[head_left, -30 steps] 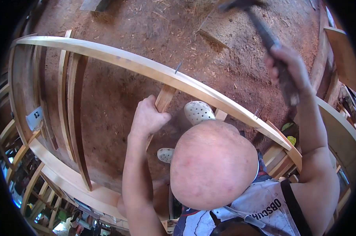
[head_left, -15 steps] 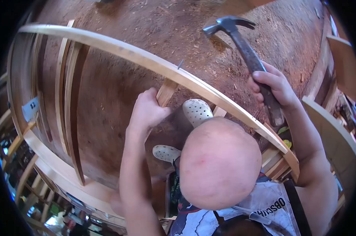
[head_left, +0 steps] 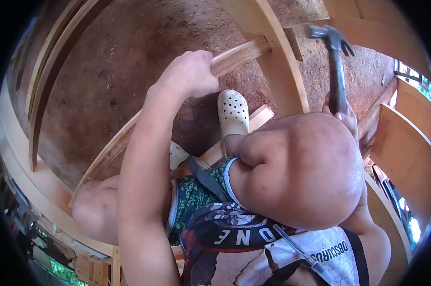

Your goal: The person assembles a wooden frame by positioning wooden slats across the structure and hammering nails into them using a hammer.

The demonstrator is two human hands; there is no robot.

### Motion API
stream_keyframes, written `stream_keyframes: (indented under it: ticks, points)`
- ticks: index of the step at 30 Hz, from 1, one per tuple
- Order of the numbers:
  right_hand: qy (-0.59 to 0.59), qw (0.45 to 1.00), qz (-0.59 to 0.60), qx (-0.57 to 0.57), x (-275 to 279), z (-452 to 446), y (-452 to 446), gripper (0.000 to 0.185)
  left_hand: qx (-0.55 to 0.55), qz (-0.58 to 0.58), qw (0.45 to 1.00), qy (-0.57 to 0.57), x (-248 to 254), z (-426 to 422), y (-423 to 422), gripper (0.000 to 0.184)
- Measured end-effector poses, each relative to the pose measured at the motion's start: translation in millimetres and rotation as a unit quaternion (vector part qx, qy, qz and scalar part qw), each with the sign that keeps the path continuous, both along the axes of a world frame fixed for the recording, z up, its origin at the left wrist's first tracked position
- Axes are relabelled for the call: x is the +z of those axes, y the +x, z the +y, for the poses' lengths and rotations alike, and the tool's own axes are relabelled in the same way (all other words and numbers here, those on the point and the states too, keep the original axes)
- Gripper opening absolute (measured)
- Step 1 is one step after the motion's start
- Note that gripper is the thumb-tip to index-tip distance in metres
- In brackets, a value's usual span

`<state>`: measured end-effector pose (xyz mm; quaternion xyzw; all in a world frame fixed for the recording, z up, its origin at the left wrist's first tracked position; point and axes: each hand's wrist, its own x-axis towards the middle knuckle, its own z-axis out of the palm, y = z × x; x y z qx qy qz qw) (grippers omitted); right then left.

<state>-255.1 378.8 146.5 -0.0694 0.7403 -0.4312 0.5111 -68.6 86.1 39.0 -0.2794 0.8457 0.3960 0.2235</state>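
Observation:
My left hand (head_left: 191, 74) is closed round a wooden slat (head_left: 241, 56), whose far end meets the inner face of a wide curved board (head_left: 289, 78). On the right, my right hand (head_left: 346, 119) grips a hammer (head_left: 337, 71) by its handle, partly hidden behind my raised knee (head_left: 306, 171). The hammer's head is up, beyond the curved board's right side. The slat runs on behind my left forearm, toward the lower left.
More slats (head_left: 48, 71) curve along the left, joined to a long pale board (head_left: 22, 162). My foot in a white clog (head_left: 233, 112) stands on the dirt floor (head_left: 110, 71). Large wooden panels (head_left: 401, 152) are at the right.
The view has turned and come closer, so the curved board now runs steeply down the middle. The hammer points more upright and lies farther right. Both hands keep their holds.

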Motion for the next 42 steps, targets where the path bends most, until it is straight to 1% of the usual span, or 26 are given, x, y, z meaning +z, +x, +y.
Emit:
stream_keyframes:
  ticks: [3,6,7,9,10,11,13,19,21,22,24,25,26,27,28,29,30,32,33,34,36,37,38,40,41,42]
  points:
    - [0.050,0.993,0.095,0.054,7,3,9,0.038,-0.003,0.007,1.000,0.015,-1,0,2,0.039]
    - [0.076,0.986,0.129,0.071,6,0,6,0.038,0.002,0.045,0.999,0.010,-8,3,5,0.039]
    - [0.068,0.988,0.118,0.069,7,-2,15,0.036,-0.001,0.053,0.999,0.012,-7,3,6,0.039]
    - [0.060,0.994,0.093,0.023,5,-3,36,0.044,0.019,0.040,0.999,0.022,-7,4,5,0.039]
    - [0.054,0.995,0.074,0.046,4,-1,35,0.047,0.019,0.044,0.999,0.023,-8,3,4,0.039]
    - [0.054,0.994,0.078,0.047,3,3,38,0.047,0.011,0.034,0.999,0.028,-9,3,2,0.039]
    - [0.076,0.995,0.050,0.032,1,11,44,0.048,0.003,0.024,0.999,0.035,-10,4,2,0.039]
    - [0.073,0.995,0.027,0.068,24,12,56,0.057,0.016,0.035,0.998,0.051,-10,5,4,0.041]
    - [0.072,0.995,-0.022,0.072,36,3,57,0.057,0.023,0.049,0.998,0.039,-14,6,4,0.043]
    - [0.071,0.995,-0.021,0.070,40,-1,59,0.057,0.021,0.051,0.998,0.038,-15,5,3,0.043]
    - [0.115,0.987,-0.042,0.103,42,-12,66,0.051,-0.001,0.029,0.998,0.052,-16,3,1,0.043]
    - [0.140,0.980,0.034,0.141,38,-10,70,0.047,-0.001,0.029,0.998,0.051,-14,2,0,0.043]
    - [0.140,0.980,0.034,0.141,34,-8,72,0.047,-0.001,0.036,0.998,0.053,-13,3,1,0.044]
    - [0.124,0.969,0.137,0.164,29,-5,73,0.047,-0.001,0.043,0.998,0.054,-11,4,1,0.044]
    - [0.110,0.947,0.238,0.185,28,-7,75,0.047,-0.001,0.042,0.998,0.055,-10,4,2,0.044]
    - [0.127,0.946,0.233,0.187,33,-19,78,0.039,0.002,0.034,0.998,0.057,-9,3,2,0.044]
    - [0.128,0.945,0.236,0.186,37,-23,74,0.039,0.005,0.028,0.998,0.059,-8,3,1,0.044]
    - [0.255,0.898,0.194,0.301,40,-31,64,0.030,0.003,0.025,0.998,0.062,-11,3,0,0.044]
    - [0.264,0.878,0.225,0.329,37,-29,62,0.032,0.004,0.017,0.998,0.064,-13,3,0,0.044]
    - [0.264,0.878,0.227,0.330,38,-30,56,0.032,0.005,0.019,0.998,0.064,-13,4,-1,0.044]
    - [0.273,0.800,0.288,0.449,43,-37,40,0.037,0.008,0.015,0.998,0.058,-13,4,-1,0.044]
    - [0.331,0.762,0.273,0.485,54,-59,38,0.038,0.009,0.016,0.998,0.059,-12,4,0,0.044]
    - [0.331,0.762,0.273,0.485,58,-68,32,0.038,0.016,0.022,0.998,0.052,-11,4,1,0.044]
    - [0.267,0.659,0.383,0.589,59,-78,21,0.036,0.021,0.026,0.998,0.044,-11,5,2,0.044]
    - [0.267,0.660,0.383,0.589,58,-83,18,0.036,0.018,0.022,0.998,0.048,-11,5,1,0.045]
    - [0.264,0.637,0.406,0.600,57,-88,16,0.037,0.016,0.018,0.998,0.052,-11,4,1,0.045]
